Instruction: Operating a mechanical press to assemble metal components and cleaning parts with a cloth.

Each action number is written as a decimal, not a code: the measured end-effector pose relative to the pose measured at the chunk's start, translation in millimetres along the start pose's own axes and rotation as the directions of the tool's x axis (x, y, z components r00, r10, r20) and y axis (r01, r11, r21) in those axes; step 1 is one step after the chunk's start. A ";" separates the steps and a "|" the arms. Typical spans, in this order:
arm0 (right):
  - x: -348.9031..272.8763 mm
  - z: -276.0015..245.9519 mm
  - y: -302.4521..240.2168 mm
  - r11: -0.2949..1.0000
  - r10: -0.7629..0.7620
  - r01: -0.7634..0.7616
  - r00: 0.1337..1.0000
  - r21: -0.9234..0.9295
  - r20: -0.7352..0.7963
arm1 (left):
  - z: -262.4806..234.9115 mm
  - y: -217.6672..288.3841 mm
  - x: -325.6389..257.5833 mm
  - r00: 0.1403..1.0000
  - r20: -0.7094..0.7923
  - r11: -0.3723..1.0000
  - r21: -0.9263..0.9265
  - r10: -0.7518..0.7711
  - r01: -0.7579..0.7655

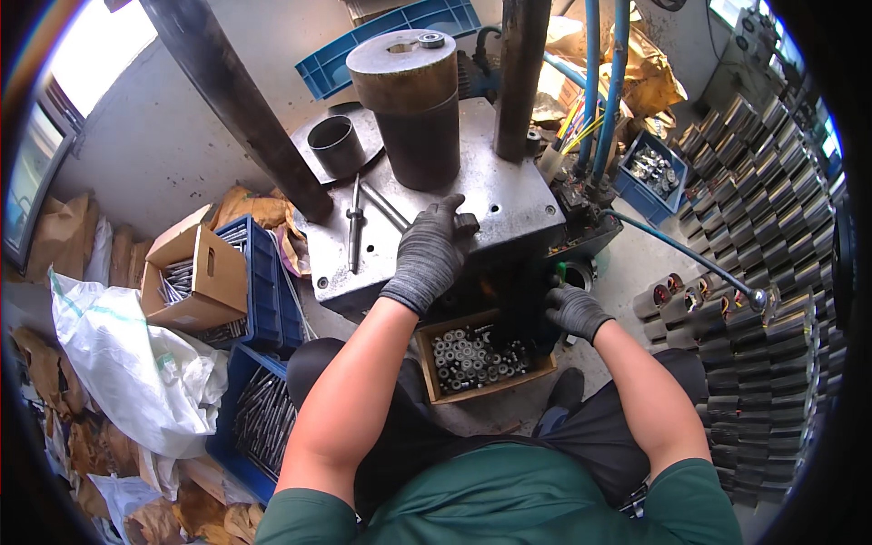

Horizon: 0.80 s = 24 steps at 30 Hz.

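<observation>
My left hand point(431, 252), in a grey knit glove, is over the press's metal plate point(509, 195) with its fingers bent. A dark bit shows at its fingertips, but I cannot make out what it is. One metal rod point(385, 207) runs up to this hand; a collared shaft point(354, 227) lies to its left. My gloved right hand point(576, 311) is closed low beside the machine, by a small green-tipped part point(561, 271); its grip is partly hidden. Behind the left hand stands a thick steel cylinder point(416, 136), with a bearing point(431, 40) on top.
A short dark ring point(336, 147) sits at the plate's back left. Steel columns point(241, 109) rise beside it. Below is a box of bearings point(472, 359). Blue crates of shafts point(263, 418) and a carton point(195, 272) stand left; stacked metal cylinders point(754, 236) fill the right.
</observation>
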State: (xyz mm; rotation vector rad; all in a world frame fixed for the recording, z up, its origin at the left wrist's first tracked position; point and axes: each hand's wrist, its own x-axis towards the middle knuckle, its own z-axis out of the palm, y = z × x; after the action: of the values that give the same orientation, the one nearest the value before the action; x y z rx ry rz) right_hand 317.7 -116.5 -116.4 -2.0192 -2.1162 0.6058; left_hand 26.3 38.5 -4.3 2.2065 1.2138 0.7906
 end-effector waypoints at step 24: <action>-16.0 5.8 -2.0 0.976 0.215 -0.204 0.961 -0.076 0.176 | 24.7 33.2 28.8 0.995 0.033 0.995 0.001 0.097 -0.097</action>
State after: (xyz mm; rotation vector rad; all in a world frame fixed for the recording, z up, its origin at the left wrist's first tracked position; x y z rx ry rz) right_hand 314.9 -133.3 -118.2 -2.3223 -2.0510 0.8005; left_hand 75.1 43.8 7.3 2.2864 1.0993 0.7875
